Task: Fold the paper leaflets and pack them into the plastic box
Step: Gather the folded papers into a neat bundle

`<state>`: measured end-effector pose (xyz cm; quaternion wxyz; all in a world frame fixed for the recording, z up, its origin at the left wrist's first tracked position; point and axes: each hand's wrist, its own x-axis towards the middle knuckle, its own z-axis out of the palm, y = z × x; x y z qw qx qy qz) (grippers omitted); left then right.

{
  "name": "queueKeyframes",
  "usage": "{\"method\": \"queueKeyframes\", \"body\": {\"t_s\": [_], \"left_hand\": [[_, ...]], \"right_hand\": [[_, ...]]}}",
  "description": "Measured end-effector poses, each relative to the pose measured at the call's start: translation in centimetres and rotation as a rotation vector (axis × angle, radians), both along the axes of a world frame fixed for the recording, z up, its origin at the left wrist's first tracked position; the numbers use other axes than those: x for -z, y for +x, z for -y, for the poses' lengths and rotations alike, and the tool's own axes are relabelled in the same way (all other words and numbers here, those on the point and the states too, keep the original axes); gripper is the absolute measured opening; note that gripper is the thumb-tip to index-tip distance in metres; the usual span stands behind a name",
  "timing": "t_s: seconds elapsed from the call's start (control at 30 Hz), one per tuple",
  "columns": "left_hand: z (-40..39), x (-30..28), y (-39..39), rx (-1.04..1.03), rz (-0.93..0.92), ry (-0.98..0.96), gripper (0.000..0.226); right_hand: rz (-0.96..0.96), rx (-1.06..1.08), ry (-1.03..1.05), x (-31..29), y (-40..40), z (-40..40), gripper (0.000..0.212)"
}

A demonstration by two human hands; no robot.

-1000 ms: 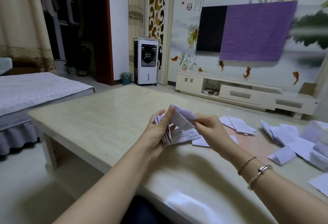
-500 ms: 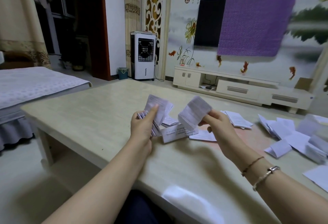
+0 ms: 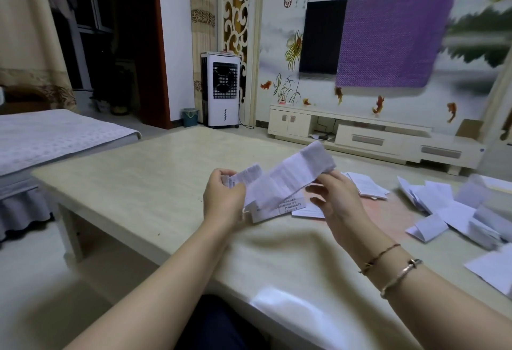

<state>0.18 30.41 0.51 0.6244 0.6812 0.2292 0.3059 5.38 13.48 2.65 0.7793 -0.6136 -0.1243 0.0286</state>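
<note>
A long white printed leaflet (image 3: 288,178) is stretched open in the air above the table (image 3: 138,180). My left hand (image 3: 223,200) grips its lower left end together with a small bundle of folded leaflets. My right hand (image 3: 336,197) pinches its upper right end. Below them a small white printed carton (image 3: 279,209) lies on the table. A clear plastic box (image 3: 487,191) stands blurred at the far right edge.
Folded leaflets (image 3: 365,185) lie just right of my right hand. Several loose white sheets (image 3: 443,211) are scattered at the table's right side, with one sheet (image 3: 496,269) near the front edge. A bed stands to the left, a TV cabinet behind.
My hands have drawn apart and the leaflet, folded small a second ago, now hangs unfolded as a long strip between them. The view has tilted slightly upward.
</note>
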Motion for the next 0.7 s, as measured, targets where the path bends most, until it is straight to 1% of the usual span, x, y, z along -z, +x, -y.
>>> {"method": "queueKeyframes", "body": {"t_s": [0.1, 0.17, 0.2, 0.27, 0.37, 0.47, 0.5, 0.57, 0.63, 0.7], "left_hand": [[-1.0, 0.2, -0.1, -0.075, -0.045, 0.000, 0.029], [-0.8, 0.1, -0.3, -0.083, -0.057, -0.005, 0.029], [-0.5, -0.1, -0.3, -0.078, -0.052, -0.014, 0.028], [0.4, -0.4, -0.3, -0.048, -0.024, -0.047, 0.024], [1.7, -1.0, -0.4, 0.041, 0.064, -0.105, 0.015], [2.3, -1.3, -0.8, 0.150, 0.131, -0.231, 0.004], [2.3, -1.2, -0.9, 0.177, 0.143, -0.232, 0.003], [2.0, -0.7, -1.0, 0.196, 0.159, -0.161, 0.011], [1.6, -0.2, -1.1, 0.185, 0.179, -0.093, 0.013], [1.2, 0.0, -1.1, 0.165, 0.183, -0.082, 0.017]], "right_hand": [[0.122, 0.182, -0.030, -0.3, 0.1, 0.5, 0.011], [0.204, 0.216, -0.038, -0.5, -0.3, 0.2, 0.014], [0.238, 0.200, -0.057, -0.5, -0.5, -0.2, 0.016], [0.261, 0.090, -0.129, -0.1, -1.2, -1.1, 0.018], [0.198, -0.080, -0.223, 0.9, -2.0, -2.5, 0.020], [0.150, -0.090, -0.222, 1.6, -1.9, -3.1, 0.021], [0.150, -0.092, -0.228, 1.7, -1.7, -3.2, 0.018], [0.169, -0.121, -0.257, 1.9, -1.3, -3.1, 0.017], [0.198, -0.164, -0.285, 2.1, -1.1, -3.1, 0.014], [0.215, -0.135, -0.303, 2.1, -0.9, -3.0, 0.017]]}}
